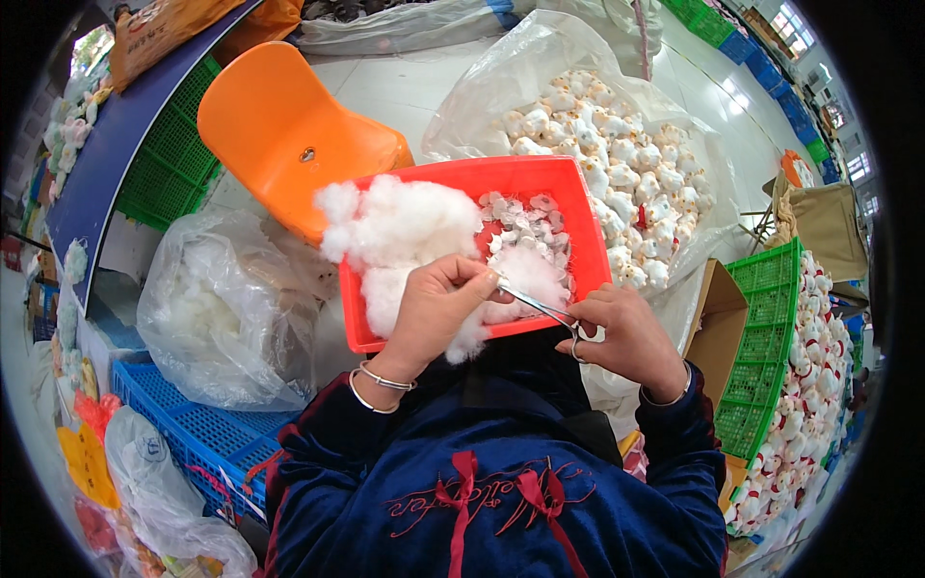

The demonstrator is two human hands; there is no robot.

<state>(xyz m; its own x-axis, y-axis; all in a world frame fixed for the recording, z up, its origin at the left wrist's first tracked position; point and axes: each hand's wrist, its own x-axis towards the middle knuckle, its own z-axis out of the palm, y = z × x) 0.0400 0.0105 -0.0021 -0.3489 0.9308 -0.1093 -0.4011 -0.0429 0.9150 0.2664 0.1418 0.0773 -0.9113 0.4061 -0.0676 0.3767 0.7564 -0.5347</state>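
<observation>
My right hand grips ring-handled metal forceps, with fingers at the loops and the slim jaws pointing left. My left hand is closed in a pinch at the forceps' tip, on a small whitish piece mostly hidden by the fingers. Both hands are above the near side of a red plastic tray. Fluffy white stuffing heaps up in the tray's left part, and a smaller tuft lies near the forceps. Several flat, silvery-grey pieces are piled in the tray's right part.
Beyond the tray, a clear plastic bag holds many small white plush pieces. An orange chair stands behind left. Stuffing fills another clear bag above a blue crate. Right are a cardboard box and green crate.
</observation>
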